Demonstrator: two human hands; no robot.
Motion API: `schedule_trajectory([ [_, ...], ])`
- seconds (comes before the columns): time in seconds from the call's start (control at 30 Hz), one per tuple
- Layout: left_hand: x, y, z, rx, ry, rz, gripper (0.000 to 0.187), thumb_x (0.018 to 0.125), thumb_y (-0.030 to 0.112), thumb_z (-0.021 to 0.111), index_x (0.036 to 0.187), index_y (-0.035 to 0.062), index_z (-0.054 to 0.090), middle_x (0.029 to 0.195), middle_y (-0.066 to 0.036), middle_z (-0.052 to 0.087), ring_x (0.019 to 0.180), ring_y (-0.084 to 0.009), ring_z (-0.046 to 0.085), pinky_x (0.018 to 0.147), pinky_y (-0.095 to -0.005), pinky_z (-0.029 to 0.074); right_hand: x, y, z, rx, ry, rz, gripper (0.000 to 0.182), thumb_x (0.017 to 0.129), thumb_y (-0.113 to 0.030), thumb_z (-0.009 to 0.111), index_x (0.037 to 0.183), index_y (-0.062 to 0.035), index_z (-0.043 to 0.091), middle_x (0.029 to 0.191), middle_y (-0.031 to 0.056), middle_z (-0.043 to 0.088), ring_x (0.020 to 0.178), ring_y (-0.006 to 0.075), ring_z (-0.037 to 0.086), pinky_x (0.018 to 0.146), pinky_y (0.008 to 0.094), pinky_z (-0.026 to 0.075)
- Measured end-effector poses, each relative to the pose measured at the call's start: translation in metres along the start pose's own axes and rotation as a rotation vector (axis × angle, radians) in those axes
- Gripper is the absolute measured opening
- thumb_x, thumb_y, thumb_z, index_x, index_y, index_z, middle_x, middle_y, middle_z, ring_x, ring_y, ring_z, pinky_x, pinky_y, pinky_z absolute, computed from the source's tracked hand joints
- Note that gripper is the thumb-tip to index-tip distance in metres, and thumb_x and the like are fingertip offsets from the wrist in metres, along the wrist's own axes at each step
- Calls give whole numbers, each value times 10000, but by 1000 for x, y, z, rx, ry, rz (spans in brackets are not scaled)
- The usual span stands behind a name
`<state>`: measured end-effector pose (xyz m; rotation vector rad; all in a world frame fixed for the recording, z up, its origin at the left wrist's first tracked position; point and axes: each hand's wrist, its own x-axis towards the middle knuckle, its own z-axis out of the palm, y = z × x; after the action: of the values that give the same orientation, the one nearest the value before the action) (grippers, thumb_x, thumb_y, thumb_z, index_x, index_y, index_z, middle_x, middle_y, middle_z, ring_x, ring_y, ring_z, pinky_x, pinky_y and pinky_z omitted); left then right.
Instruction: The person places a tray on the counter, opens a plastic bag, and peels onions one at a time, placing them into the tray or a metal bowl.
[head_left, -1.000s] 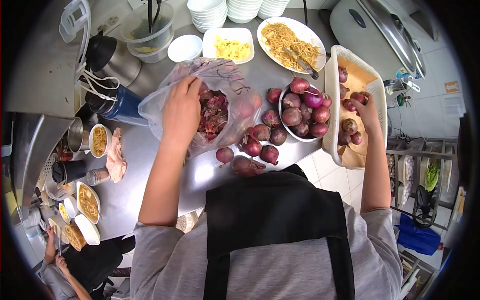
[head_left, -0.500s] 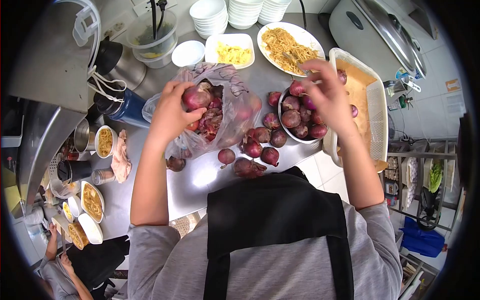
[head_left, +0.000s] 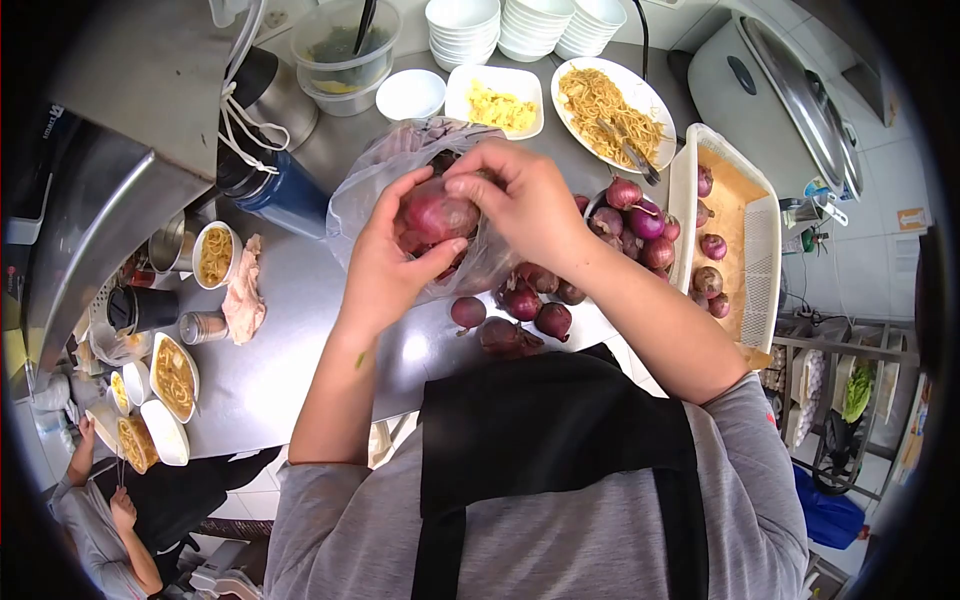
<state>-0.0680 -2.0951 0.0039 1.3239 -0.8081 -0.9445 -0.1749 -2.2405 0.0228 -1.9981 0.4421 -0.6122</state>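
A red onion [head_left: 440, 212] is held in my left hand [head_left: 385, 255], above an open clear plastic bag [head_left: 358, 190]. My right hand [head_left: 515, 195] touches the same onion from the right, thumb and fingers pinched at its upper side; whether it grips a bit of skin is too small to tell. Loose onions [head_left: 522, 301] lie on the steel table just below the bag. Right of my right hand, a round bowl heaped with onions [head_left: 640, 222] is partly covered by my forearm. Several onions [head_left: 708, 281] sit in a white plastic basket [head_left: 762, 230] lined with brown paper.
Along the back are a white bowl [head_left: 411, 95], a dish of yellow food [head_left: 495, 102], noodles on an oval plate [head_left: 615, 110] and stacked bowls [head_left: 463, 30]. A blue bottle [head_left: 285, 195] stands left. At lower left, a co-worker's hands [head_left: 122, 508] are near food dishes.
My right hand has moved left from over the onion bowl to the onion in my left hand. My left hand has lifted that onion slightly. The view has shifted, showing more of the basket.
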Motion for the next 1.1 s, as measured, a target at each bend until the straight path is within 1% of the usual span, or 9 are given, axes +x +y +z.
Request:
schedule_trajectory([
  [0.07,1,-14,8,-230,110,113,744,787,-37,757,1424,69,388,1239,-120,563,1083,-162,603,859,-305,541,1,7,0,127,8,130,117,882,-115,690,937,-14,665,789,78,650,686,194,619,650,318,502],
  [0.2,0,-18,20,-68,147,223,748,805,-56,739,1435,72,357,1243,-112,557,1082,-162,606,856,-273,541,1,1,-5,479,-15,532,160,937,-132,661,970,23,638,792,34,647,687,80,586,623,241,492],
  [0.27,4,-21,19,-193,164,67,716,827,-71,715,1428,74,353,1227,-115,565,1054,-162,623,872,-268,535,-2,1,-3,538,-26,510,169,934,-133,667,989,23,632,780,29,644,684,79,587,622,232,492],
  [0.33,5,-24,20,-212,203,100,683,831,-77,708,1405,71,369,1203,-113,577,1037,-162,631,869,-269,538,-4,-2,-1,596,-37,480,180,930,-133,673,1008,23,626,768,25,641,682,78,588,620,222,493],
  [0.53,0,-22,25,-192,259,125,639,814,-128,679,1343,68,381,1296,-124,499,1142,-199,584,963,-319,516,-11,1,1,189,-25,334,194,869,-154,723,944,12,657,727,34,652,648,97,597,592,268,494],
  [0.67,2,-37,22,-153,297,223,597,784,-101,734,1279,82,456,1220,-101,510,1044,-178,621,869,-296,554,-11,-7,-2,32,-41,316,198,824,-151,726,921,11,666,726,101,674,638,175,641,606,328,505],
  [0.83,-1,-41,22,33,343,250,617,735,-87,773,1255,65,479,1254,-83,454,1082,-190,592,861,-301,557,-13,-5,0,-141,-71,272,216,792,-142,701,921,24,650,799,166,681,711,316,669,658,397,516],
  [0.9,-3,-40,24,49,348,240,616,725,-83,778,1248,60,485,1271,-80,439,1100,-193,580,860,-302,558,-14,3,3,-202,-30,46,233,783,-149,676,917,33,622,863,204,668,814,386,652,732,446,509],
  [1.1,-4,-47,29,-47,337,215,610,738,-89,755,1257,49,467,1267,-76,447,1117,-189,571,887,-311,543,-20,11,8,-233,-23,68,240,794,-145,643,926,47,584,910,243,629,887,421,622,795,474,491],
])
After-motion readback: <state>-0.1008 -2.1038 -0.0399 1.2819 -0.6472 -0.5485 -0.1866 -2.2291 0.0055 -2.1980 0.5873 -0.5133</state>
